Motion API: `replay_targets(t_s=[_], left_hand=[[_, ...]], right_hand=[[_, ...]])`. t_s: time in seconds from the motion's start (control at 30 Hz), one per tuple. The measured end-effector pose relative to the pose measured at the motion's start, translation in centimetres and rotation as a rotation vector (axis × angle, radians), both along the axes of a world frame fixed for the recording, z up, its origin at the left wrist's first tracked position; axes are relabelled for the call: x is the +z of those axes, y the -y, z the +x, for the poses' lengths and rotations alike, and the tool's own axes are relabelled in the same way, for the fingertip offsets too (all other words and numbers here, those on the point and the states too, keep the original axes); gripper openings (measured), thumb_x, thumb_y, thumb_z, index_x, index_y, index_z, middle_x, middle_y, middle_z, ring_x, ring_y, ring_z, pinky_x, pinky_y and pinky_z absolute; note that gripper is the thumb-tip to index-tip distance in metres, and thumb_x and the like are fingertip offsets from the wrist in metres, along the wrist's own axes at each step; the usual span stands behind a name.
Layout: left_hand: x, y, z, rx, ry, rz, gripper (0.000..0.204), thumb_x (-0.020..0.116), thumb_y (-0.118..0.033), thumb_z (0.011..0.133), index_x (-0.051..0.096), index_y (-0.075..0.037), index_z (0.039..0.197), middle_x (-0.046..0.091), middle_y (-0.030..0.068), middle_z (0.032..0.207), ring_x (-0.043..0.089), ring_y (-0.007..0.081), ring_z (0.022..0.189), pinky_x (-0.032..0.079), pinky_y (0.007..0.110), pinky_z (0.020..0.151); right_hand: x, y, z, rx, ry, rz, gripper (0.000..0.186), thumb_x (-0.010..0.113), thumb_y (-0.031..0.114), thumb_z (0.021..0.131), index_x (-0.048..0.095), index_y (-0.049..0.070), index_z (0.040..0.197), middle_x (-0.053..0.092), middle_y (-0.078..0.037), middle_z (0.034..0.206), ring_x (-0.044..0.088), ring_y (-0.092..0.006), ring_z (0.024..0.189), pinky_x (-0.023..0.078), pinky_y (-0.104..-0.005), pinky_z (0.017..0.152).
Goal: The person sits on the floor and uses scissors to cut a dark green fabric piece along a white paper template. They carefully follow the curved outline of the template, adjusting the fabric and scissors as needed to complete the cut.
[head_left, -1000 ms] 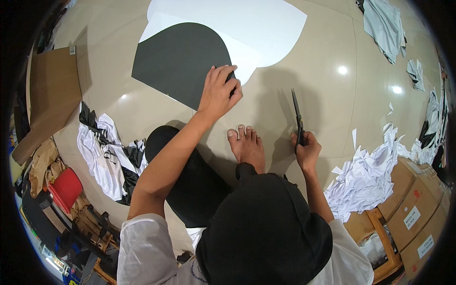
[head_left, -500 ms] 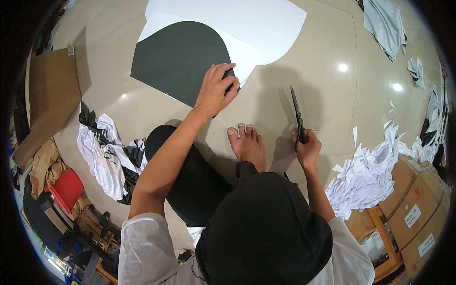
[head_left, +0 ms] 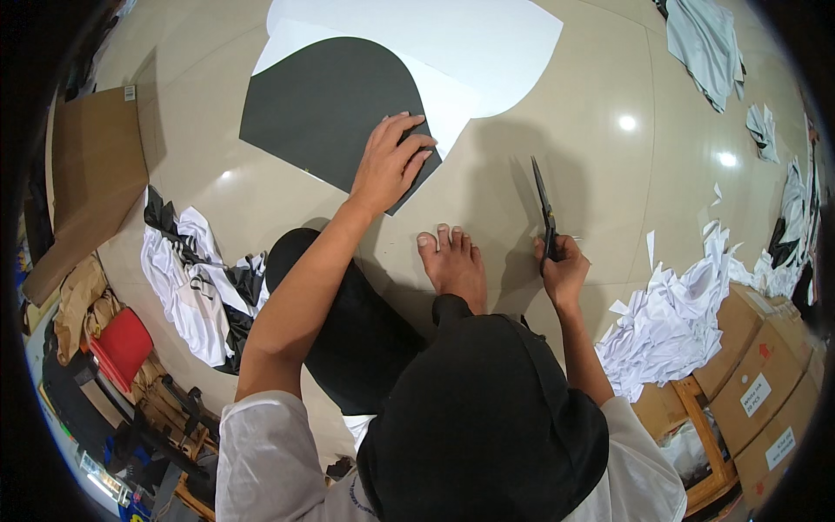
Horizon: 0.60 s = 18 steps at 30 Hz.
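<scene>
My left hand point(head_left: 393, 163) lies on the right part of a dark grey, round-topped sheet point(head_left: 317, 109), its fingers stretched out and resting on the surface. I cannot tell whether the sheet is paper or cloth. It overlaps larger white sheets point(head_left: 470, 56) spread on the floor beyond it. Off to the right, my right hand point(head_left: 565, 268) is closed round the handles of black scissors point(head_left: 543, 204). Their blades point away from me and look closed, apart from the sheets.
My bare foot point(head_left: 457, 265) rests between the hands. White and black garments point(head_left: 196, 278) lie at left, near an upright cardboard piece point(head_left: 100, 170). To the right are a heap of white scraps point(head_left: 674, 317), cardboard boxes point(head_left: 748, 387) and a grey cloth point(head_left: 704, 48).
My left hand has let go of the dark sheet's curled right edge. That edge now lies flat, with the fingers spread over it. My right hand and the scissors have hardly moved.
</scene>
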State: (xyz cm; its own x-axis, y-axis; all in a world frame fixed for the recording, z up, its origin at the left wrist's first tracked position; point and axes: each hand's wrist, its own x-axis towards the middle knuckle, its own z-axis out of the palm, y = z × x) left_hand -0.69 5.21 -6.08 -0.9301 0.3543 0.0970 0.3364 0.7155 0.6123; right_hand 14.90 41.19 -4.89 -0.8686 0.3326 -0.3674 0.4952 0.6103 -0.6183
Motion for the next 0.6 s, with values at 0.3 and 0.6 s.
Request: replay_targets(t_s=[0.3, 0.6], left_hand=[[0.1, -1.1, 0.2, 0.071, 0.021, -0.171, 0.063, 0.069, -0.036, 0.104, 0.049, -0.016, 0.160, 0.033, 0.0213, 0.172, 0.024, 0.0486, 0.162, 0.019, 0.068, 0.131], [-1.3, -3.1, 0.1, 0.141, 0.047, -0.336, 0.078, 0.051, -0.053, 0.109, 0.029, -0.014, 0.173, 0.019, 0.0282, 0.178, 0.012, 0.0554, 0.164, 0.011, 0.073, 0.129]], right_hand=[[1.1, 0.2, -0.3, -0.005, 0.087, -0.209, 0.034, 0.090, 0.027, 0.092, 0.071, -0.001, 0.088, 0.062, -0.001, 0.067, 0.052, -0.0082, 0.064, 0.045, -0.0290, 0.059], [2.9, 3.8, -2.3, 0.093, 0.418, -0.560, 0.037, 0.088, 0.025, 0.094, 0.061, 0.003, 0.084, 0.060, 0.001, 0.067, 0.055, -0.0069, 0.062, 0.047, -0.0267, 0.057]])
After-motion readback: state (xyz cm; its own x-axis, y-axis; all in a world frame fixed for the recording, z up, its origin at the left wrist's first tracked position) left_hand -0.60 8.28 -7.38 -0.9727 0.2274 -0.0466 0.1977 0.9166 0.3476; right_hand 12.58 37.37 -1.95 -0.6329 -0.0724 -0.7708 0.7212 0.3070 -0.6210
